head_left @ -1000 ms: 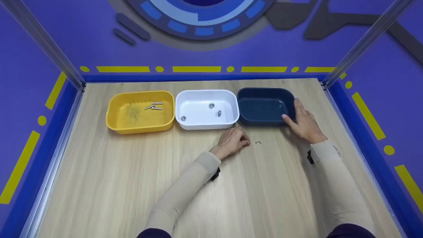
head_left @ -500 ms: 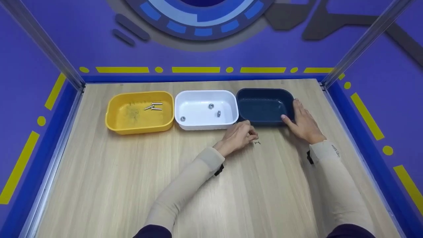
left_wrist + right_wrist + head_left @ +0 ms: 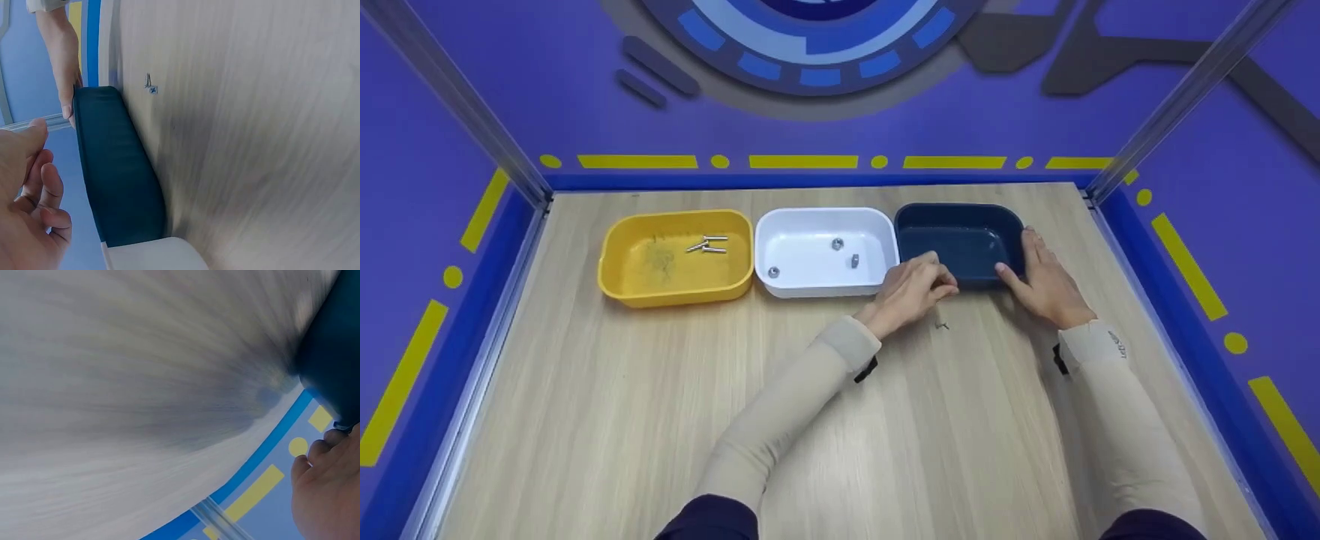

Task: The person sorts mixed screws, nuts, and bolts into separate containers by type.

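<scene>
My left hand [image 3: 913,291] is at the front rim of a dark blue bin [image 3: 960,284], above the table. Its thumb and forefinger meet at the tips, and the other fingers curl loosely, as the left wrist view shows; I cannot tell whether something tiny sits between them. At the bin's right end my right hand [image 3: 1048,289] grips the corner, thumb over the front rim and fingers along the outer side. A pair of small screws [image 3: 151,87] lies on the wood in front of the bin, also visible as tiny dark screws [image 3: 942,325] in the head view.
Left of the dark bin stands a white bin [image 3: 802,277] with a few nuts [image 3: 837,244]. Further left is a yellow bin [image 3: 675,294] holding several silver screws [image 3: 714,250]. Blue panels [image 3: 825,135] enclose the wooden table [image 3: 607,420] at the back and sides.
My left hand has moved right and away from me, from the table beside the small screws up to the dark bin's front rim. My right hand keeps its place on the bin.
</scene>
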Tool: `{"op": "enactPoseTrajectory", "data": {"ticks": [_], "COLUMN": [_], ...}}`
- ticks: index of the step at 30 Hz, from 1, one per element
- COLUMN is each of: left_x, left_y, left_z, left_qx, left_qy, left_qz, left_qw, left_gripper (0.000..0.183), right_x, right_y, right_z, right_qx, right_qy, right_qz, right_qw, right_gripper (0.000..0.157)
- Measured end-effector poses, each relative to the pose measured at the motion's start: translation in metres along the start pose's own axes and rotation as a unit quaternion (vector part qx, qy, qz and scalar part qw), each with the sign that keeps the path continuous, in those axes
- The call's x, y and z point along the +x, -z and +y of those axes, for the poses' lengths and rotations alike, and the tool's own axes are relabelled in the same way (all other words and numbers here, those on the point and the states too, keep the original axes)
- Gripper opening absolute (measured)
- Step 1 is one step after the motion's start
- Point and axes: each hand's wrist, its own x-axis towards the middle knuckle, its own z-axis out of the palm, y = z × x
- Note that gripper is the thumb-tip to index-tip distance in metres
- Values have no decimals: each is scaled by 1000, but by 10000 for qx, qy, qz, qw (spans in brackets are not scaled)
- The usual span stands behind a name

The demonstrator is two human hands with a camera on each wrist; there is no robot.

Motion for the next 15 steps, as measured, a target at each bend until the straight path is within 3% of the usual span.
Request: {"op": "enactPoseTrajectory", "data": {"ticks": [8, 15], "left_x": [20, 37], "left_y": [10, 13], "left_z": [-2, -8], "left_qx": [-218, -514], "left_qy": [47, 517], "left_qz": [297, 352], "left_qw": [9993, 9967], "left_gripper": [22, 23], "right_x": [2, 0], "right_y": [2, 0], "right_z": [-1, 0], "right_qx": [73, 105], "right_qy": [-25, -22], "right_qz": [-4, 1], "right_qw": [10000, 9999], "right_gripper": [101, 101]}}
